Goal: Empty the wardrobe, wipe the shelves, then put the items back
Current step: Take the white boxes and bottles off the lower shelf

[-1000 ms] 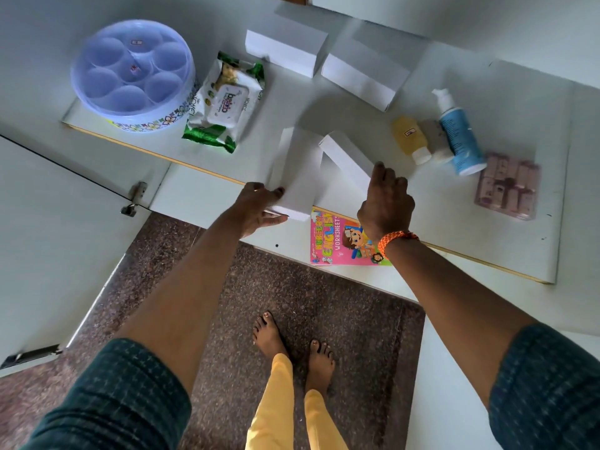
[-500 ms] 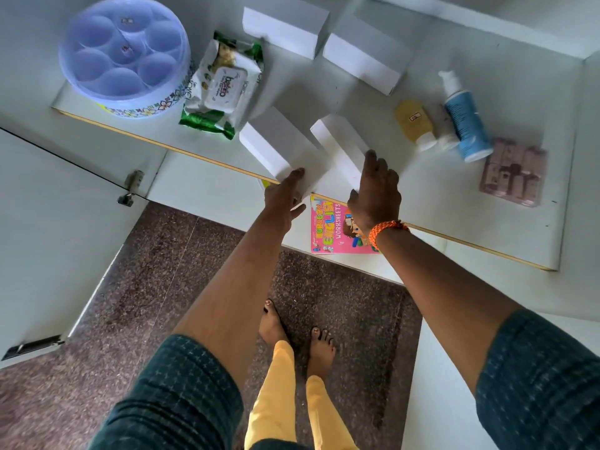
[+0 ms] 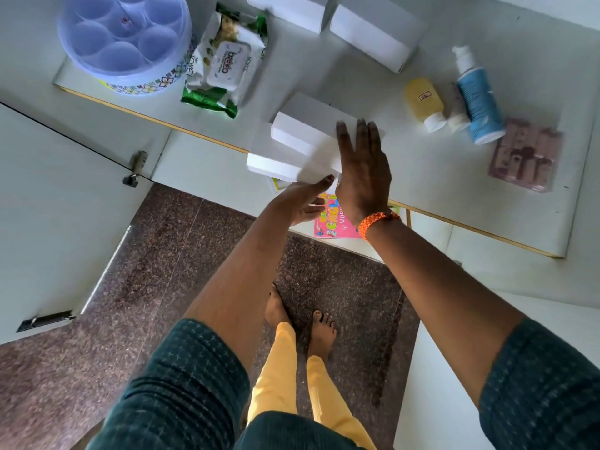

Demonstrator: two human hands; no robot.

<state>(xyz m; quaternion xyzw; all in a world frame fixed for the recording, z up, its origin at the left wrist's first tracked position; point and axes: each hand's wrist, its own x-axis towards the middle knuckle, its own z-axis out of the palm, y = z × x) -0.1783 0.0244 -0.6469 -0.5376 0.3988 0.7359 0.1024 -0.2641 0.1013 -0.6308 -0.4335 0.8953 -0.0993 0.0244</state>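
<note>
Two plain white cardboard boxes (image 3: 292, 147) stacked crosswise at the near edge of the white wardrobe shelf (image 3: 438, 190), the lower one jutting past the lip. Right hand (image 3: 363, 177) laid flat on the upper box, fingers straight and spread, pressing rather than gripping, likely steadying the pair. Left hand (image 3: 303, 203) coming in from below at the near corner, palm turned up, thumb touching the lower box's edge; fingers loosely extended, nothing clasped as far as visible. Looks like a two-handed sandwich hold, top and bottom, ready to shift both boxes together; whether lifting out or settling in, cannot tell.

Just beneath the hands, on a lower shelf, a bright pink children's worksheet book (image 3: 331, 219) peeking out.

Further back on the same shelf: two more white boxes (image 3: 373, 40) at the far side. Far left, a round lilac plastic container with dimpled lid (image 3: 125, 43), and beside it a green-and-white wipes packet (image 3: 227, 60). Right of the hands, a small yellow bottle (image 3: 423, 102) and a blue pump bottle (image 3: 477, 102) lying near each other, then a pinkish clear plastic pack (image 3: 526, 154) at the right end.

Shelf white laminate with a wood-coloured front edge. White wardrobe door (image 3: 58, 206) swung open on the left. Speckled brown stone floor (image 3: 181, 254) below, bare feet planted.
</note>
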